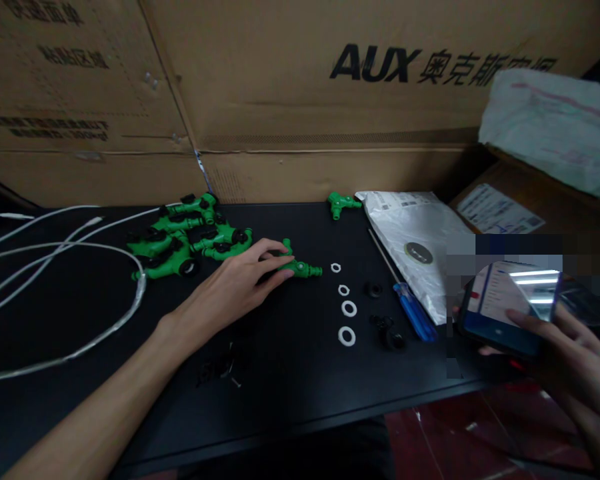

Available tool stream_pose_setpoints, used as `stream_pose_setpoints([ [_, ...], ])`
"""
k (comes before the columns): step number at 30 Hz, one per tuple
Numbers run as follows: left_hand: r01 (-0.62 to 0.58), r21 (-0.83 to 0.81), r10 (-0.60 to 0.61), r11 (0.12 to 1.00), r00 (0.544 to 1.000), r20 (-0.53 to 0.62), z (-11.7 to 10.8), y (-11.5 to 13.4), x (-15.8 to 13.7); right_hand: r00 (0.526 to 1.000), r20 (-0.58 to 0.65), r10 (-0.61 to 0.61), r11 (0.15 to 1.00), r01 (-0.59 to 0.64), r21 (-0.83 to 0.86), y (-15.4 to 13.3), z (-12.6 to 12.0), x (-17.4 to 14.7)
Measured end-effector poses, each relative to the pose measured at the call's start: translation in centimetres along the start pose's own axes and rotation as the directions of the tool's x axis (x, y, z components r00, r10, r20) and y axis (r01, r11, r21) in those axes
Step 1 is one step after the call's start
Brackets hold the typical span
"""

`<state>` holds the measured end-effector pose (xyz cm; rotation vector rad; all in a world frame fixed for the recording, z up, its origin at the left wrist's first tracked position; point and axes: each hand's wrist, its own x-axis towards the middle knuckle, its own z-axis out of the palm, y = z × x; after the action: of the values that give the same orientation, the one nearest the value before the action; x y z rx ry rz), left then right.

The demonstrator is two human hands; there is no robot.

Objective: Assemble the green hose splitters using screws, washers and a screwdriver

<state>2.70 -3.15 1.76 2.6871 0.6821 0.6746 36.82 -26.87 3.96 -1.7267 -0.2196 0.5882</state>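
Note:
My left hand (247,270) reaches in from the lower left, its thumb and fingers closed on a green hose splitter (305,269) lying on the black table. Part of the splitter is hidden under the fingers. At the right, my right hand (570,340) grips a smartphone (513,303), thumb over its lit screen. To the left of the held splitter lies a heap of green hose splitters (180,243) with black parts. White ring washers (349,309) lie in a column to its right. Beside them are black caps (394,339) and a blue-handled screwdriver (415,312).
Large cardboard boxes (280,87) wall off the back. Another green fitting (342,205) lies near a white plastic mailer (410,227). White cables (105,327) loop at left. Small screws (234,381) and dark bits lie near the table's front edge. A taped carton (505,200) stands right.

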Motion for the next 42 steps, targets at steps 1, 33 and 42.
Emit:
stream_pose_setpoints([
  [1, -0.001, -0.002, 0.001, 1.000, 1.000, -0.005, 0.0, 0.0, 0.0, 1.000, 0.002, 0.004, 1.000, -0.004, 0.006, 0.0, 0.0, 0.1],
  [33, -0.031, 0.008, 0.031, 0.999, 1.000, -0.003, -0.1, 0.2, 0.1, 0.999, -0.019, 0.029, 1.000, -0.029, 0.004, -0.3, 0.6, -0.1],
  [42, -0.040, 0.032, 0.040, 0.999, 0.999, -0.006, 0.0, 0.0, 0.0, 0.996, -0.019, 0.083, 0.989, -0.080, 0.123, -0.8, 0.5, -0.9],
])
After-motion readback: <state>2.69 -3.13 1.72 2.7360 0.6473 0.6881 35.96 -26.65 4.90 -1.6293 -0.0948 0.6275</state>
